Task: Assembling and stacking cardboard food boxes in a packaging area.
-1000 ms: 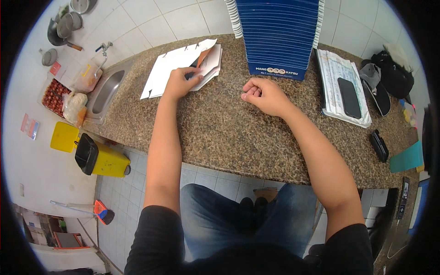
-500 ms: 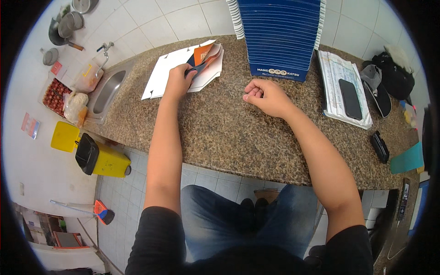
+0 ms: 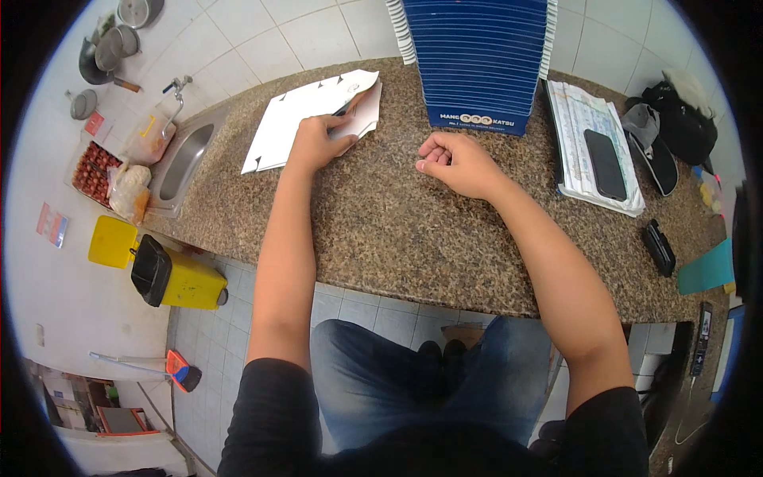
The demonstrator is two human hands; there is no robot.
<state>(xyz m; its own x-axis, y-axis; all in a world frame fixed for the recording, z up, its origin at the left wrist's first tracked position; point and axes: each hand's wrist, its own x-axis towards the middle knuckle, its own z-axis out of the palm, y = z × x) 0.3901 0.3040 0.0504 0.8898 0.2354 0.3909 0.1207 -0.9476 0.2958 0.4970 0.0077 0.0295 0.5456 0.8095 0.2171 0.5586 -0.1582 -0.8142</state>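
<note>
On the left part of the stone counter lie several flat white card box blanks [image 3: 298, 115] with notched edges. My left hand [image 3: 319, 143] is at their right side, its fingers closed on the raised edge of the top blank. A dark and orange printed underside shows a little there, and the fingertips are partly hidden. My right hand [image 3: 461, 164] hovers over or rests on the counter with loosely curled fingers; nothing shows in them. Just beyond it rises a tall stack of blue printed card boxes [image 3: 477, 71] with white edges along the sides.
Right of the blue stack, a phone [image 3: 606, 163] lies on a wrapped paper bundle [image 3: 568, 119]. A black case [image 3: 659, 247] and a cap [image 3: 660, 167] are farther right. A steel sink [image 3: 184, 165] is at left, with a yellow bin [image 3: 191, 280] below. The counter [image 3: 397, 230] has a curved-looking front edge.
The top blank has turned over or dropped, so its white face shows where orange and dark print showed before. My left hand has shifted slightly right; the right hand stays curled.
</note>
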